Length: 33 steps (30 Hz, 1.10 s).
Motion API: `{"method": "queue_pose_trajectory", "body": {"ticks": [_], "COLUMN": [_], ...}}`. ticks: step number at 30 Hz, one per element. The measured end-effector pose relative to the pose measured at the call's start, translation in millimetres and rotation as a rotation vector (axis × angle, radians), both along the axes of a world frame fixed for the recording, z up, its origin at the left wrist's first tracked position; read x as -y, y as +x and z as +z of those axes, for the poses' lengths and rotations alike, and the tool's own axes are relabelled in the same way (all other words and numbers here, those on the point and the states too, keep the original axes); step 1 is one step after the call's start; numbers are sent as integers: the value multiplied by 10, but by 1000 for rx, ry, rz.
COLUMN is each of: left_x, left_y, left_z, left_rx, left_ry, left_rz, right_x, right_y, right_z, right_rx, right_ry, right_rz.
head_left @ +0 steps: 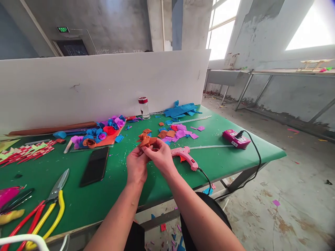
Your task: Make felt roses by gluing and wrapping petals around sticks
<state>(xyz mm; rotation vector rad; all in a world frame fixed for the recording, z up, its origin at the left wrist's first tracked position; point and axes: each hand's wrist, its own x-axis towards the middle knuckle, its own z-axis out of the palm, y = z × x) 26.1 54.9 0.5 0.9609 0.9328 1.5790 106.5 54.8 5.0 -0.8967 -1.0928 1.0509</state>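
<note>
Both of my hands meet over the green table (146, 181), fingertips pinched around the base of an orange paper flower (146, 137) with loose, folded petals. My left hand (137, 162) is closed on its left side. Fingers of my right hand (162, 155) press on the lower right of the same flower. Beside my right hand lies a pink glue gun (190, 159) with a clear glue stick in its back; its nozzle is hidden behind that hand. Beyond it are orange, blue and purple paper pieces (180, 133).
Finished paper flowers (98, 135) lie left of my hands, near a black phone (95, 165). Scissors and pliers with red and yellow handles (60, 205) are front left. Behind stand a glass jar (144, 109) and blue paper (180, 110). A corded pink power strip (235, 139) sits right.
</note>
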Motion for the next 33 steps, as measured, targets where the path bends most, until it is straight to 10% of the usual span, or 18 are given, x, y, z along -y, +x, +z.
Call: {"method": "queue_pose_trajectory", "body": {"ticks": [15,24,33], "left_x": [23,23,86], "left_y": [4,-1,-26], "left_z": [23,9,74], "left_rx": [-17,-38,-120], "left_ry": [-4,25,9], "left_rz": [14,40,-43], "right_x": [5,29,7], "right_y": [51,108,163], "right_z": [-43,-40,-37], "right_rx": [10,-352,-400], "right_ry": [-41,-181,-66], "right_rz": [-40,274,122]}}
